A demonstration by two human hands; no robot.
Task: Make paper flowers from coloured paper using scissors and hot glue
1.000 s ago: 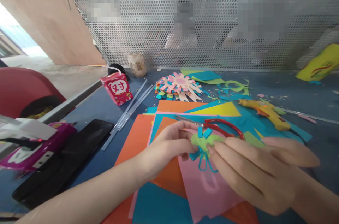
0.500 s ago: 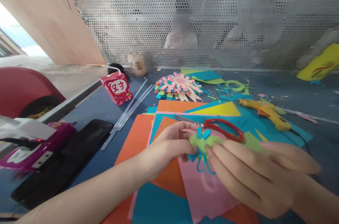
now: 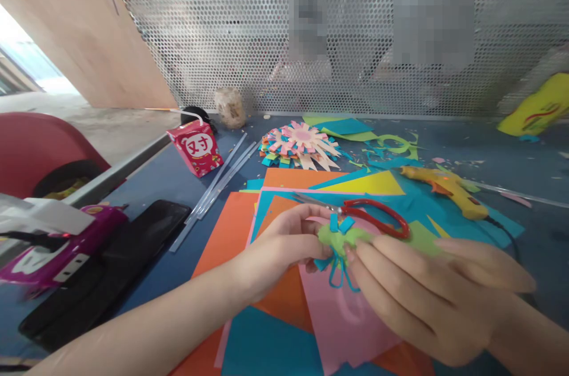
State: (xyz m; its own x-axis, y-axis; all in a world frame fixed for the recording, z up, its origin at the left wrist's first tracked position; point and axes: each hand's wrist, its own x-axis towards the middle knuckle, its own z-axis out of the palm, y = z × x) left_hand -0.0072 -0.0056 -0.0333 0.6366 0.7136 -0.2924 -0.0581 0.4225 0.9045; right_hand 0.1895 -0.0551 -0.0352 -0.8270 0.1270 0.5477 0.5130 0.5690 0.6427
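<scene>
Between my two hands is a small green paper piece [image 3: 341, 238] with blue paper strips and loops around its edge. My left hand [image 3: 291, 239] pinches its left side between thumb and fingers. On its right side, the fingertips of my right hand [image 3: 427, 287] are closed on the green paper. Just behind it lie red-handled scissors [image 3: 377, 219], blades toward the left. Under the hands are sheets of coloured paper, with a pink sheet [image 3: 342, 316] on top and an orange sheet [image 3: 213, 245] at the left.
Pink and blue paper rosettes [image 3: 302, 142] sit at the back. A yellow glue gun [image 3: 448, 189] lies at the right, clear glue sticks [image 3: 217, 186] at the left. Nearby are a red drink box [image 3: 198, 147], a black phone [image 3: 133, 245] and a jar [image 3: 230, 108]. A perforated metal panel [image 3: 222, 20] stands behind.
Hardly anything differs. The blue loops under the green paper have shifted very slightly, and my right hand has moved a little. Both hands keep their hold.
</scene>
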